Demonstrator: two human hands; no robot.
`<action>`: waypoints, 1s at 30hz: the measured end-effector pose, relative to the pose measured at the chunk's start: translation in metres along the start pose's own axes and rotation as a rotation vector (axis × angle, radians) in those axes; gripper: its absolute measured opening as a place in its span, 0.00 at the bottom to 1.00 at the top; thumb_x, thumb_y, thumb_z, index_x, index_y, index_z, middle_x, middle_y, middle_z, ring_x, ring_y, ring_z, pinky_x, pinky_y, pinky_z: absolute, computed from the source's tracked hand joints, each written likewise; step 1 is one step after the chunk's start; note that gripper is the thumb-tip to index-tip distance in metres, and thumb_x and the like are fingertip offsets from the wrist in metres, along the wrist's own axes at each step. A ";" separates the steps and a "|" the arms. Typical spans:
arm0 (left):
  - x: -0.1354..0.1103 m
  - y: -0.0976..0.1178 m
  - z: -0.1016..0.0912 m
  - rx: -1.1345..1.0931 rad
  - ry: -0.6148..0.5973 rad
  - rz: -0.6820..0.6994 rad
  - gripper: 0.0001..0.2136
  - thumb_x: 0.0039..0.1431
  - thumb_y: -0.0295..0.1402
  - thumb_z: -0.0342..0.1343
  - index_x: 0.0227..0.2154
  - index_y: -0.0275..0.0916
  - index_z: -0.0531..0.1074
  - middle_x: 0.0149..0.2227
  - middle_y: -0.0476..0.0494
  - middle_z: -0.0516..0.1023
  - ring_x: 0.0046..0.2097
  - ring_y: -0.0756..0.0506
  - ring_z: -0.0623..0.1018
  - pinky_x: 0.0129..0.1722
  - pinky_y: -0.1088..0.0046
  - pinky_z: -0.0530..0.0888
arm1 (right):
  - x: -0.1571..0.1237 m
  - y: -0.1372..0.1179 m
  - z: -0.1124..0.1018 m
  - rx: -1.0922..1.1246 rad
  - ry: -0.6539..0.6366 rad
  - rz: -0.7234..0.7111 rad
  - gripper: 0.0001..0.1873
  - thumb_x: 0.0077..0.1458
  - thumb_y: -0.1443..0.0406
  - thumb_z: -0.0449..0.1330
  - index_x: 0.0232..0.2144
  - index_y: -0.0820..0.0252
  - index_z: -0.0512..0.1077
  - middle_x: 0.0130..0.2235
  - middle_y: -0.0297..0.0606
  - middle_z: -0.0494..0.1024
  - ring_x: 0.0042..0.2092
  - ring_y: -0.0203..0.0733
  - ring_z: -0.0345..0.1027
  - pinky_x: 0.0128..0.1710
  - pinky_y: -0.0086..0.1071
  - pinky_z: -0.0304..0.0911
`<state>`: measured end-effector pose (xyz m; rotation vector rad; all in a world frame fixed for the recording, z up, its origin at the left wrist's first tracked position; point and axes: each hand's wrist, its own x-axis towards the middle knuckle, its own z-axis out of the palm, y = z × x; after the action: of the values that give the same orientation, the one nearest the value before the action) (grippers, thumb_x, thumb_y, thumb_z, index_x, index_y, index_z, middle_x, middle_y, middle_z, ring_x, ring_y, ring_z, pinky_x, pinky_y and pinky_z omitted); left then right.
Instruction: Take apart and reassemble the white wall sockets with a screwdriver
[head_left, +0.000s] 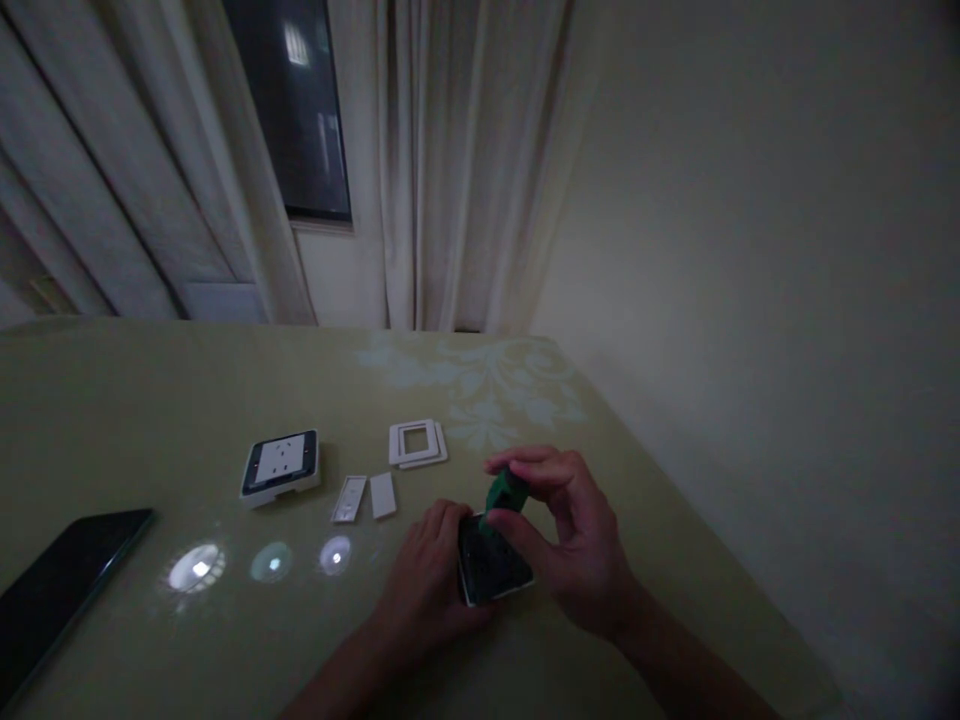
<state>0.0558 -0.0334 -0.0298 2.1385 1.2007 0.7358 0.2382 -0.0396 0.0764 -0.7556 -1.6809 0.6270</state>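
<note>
My left hand point(427, 580) is closed round the left side of a dark square switch body point(491, 570) that rests on the table point(150, 400). My right hand point(574, 540) pinches a small green part point(504, 492) between thumb and fingers, right above the top edge of the switch body. The room is dim, so fine detail of the two pieces is hard to make out.
Left of my hands lie two small white rocker pieces point(365, 496), a white square frame point(417, 443) and a wall socket module point(281, 466). A dark phone point(64, 585) lies at the table's left edge. Curtains and a window stand behind; a wall runs along the right.
</note>
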 end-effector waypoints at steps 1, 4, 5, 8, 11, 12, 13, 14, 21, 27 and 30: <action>0.000 -0.001 0.000 0.003 -0.007 -0.011 0.27 0.49 0.36 0.71 0.51 0.44 0.69 0.51 0.38 0.76 0.52 0.31 0.77 0.51 0.50 0.76 | 0.002 -0.001 -0.003 0.028 -0.045 0.005 0.19 0.67 0.68 0.67 0.57 0.48 0.73 0.59 0.43 0.78 0.59 0.48 0.78 0.56 0.47 0.79; 0.000 -0.003 0.000 -0.002 -0.024 -0.011 0.28 0.49 0.36 0.72 0.52 0.44 0.69 0.51 0.38 0.76 0.53 0.31 0.77 0.52 0.49 0.76 | 0.002 -0.004 -0.005 0.048 -0.070 -0.042 0.19 0.67 0.70 0.67 0.56 0.49 0.73 0.56 0.43 0.82 0.58 0.49 0.80 0.55 0.47 0.80; 0.000 -0.003 0.000 -0.007 -0.025 0.001 0.29 0.49 0.37 0.72 0.53 0.44 0.69 0.52 0.38 0.76 0.53 0.30 0.77 0.52 0.48 0.76 | 0.001 -0.006 -0.003 0.031 -0.048 -0.073 0.19 0.66 0.70 0.68 0.55 0.48 0.73 0.53 0.41 0.83 0.55 0.48 0.81 0.53 0.45 0.81; 0.001 -0.004 0.001 -0.018 -0.013 0.020 0.29 0.50 0.38 0.72 0.55 0.46 0.69 0.54 0.37 0.76 0.55 0.29 0.77 0.53 0.48 0.76 | -0.003 -0.007 0.009 -0.070 -0.025 -0.184 0.21 0.62 0.71 0.71 0.53 0.48 0.74 0.49 0.41 0.83 0.47 0.47 0.82 0.45 0.42 0.81; 0.000 -0.003 0.002 -0.007 0.016 -0.001 0.27 0.51 0.37 0.70 0.53 0.45 0.69 0.52 0.38 0.76 0.54 0.30 0.77 0.53 0.49 0.77 | -0.004 -0.002 0.019 -0.213 0.159 -0.296 0.21 0.58 0.71 0.74 0.50 0.49 0.75 0.42 0.37 0.81 0.40 0.45 0.77 0.38 0.39 0.77; 0.000 -0.003 0.003 -0.004 0.024 -0.009 0.27 0.51 0.37 0.70 0.53 0.45 0.69 0.51 0.38 0.75 0.54 0.30 0.77 0.52 0.49 0.77 | -0.003 0.001 0.020 -0.241 0.224 -0.276 0.20 0.58 0.71 0.74 0.48 0.50 0.75 0.40 0.36 0.79 0.39 0.44 0.75 0.38 0.38 0.76; 0.000 -0.002 0.003 -0.003 0.029 -0.014 0.27 0.50 0.38 0.70 0.53 0.44 0.68 0.51 0.38 0.75 0.53 0.30 0.77 0.52 0.49 0.77 | -0.001 0.003 0.020 -0.259 0.262 -0.234 0.19 0.58 0.70 0.74 0.48 0.50 0.75 0.39 0.36 0.78 0.39 0.44 0.75 0.39 0.38 0.75; -0.001 -0.002 0.004 -0.003 0.033 -0.019 0.28 0.50 0.38 0.70 0.53 0.44 0.67 0.51 0.38 0.74 0.53 0.30 0.77 0.53 0.49 0.77 | 0.001 0.004 0.019 -0.284 0.259 -0.194 0.17 0.59 0.69 0.74 0.48 0.50 0.76 0.39 0.36 0.78 0.40 0.44 0.75 0.40 0.38 0.75; -0.002 -0.003 0.005 0.019 0.026 -0.024 0.27 0.49 0.37 0.70 0.51 0.45 0.66 0.51 0.37 0.74 0.54 0.28 0.76 0.54 0.46 0.75 | 0.023 -0.019 -0.008 -0.476 -0.202 -0.210 0.17 0.70 0.61 0.66 0.58 0.54 0.74 0.49 0.43 0.79 0.48 0.47 0.77 0.47 0.40 0.76; 0.001 0.000 0.000 0.002 -0.025 -0.032 0.34 0.47 0.37 0.71 0.57 0.46 0.64 0.56 0.37 0.73 0.57 0.29 0.73 0.58 0.48 0.72 | 0.081 -0.048 -0.028 -0.980 -0.931 -0.386 0.09 0.60 0.66 0.74 0.40 0.55 0.76 0.36 0.35 0.81 0.32 0.41 0.72 0.26 0.34 0.53; 0.001 0.001 -0.001 -0.024 -0.027 -0.054 0.32 0.46 0.36 0.70 0.55 0.44 0.65 0.54 0.38 0.72 0.56 0.31 0.73 0.57 0.51 0.73 | 0.106 -0.058 -0.025 -1.080 -1.169 -0.374 0.11 0.60 0.59 0.75 0.38 0.57 0.78 0.35 0.38 0.83 0.31 0.40 0.71 0.26 0.34 0.44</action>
<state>0.0558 -0.0324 -0.0283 2.0817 1.2240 0.6931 0.2364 0.0032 0.1914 -0.7807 -3.2312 -0.2963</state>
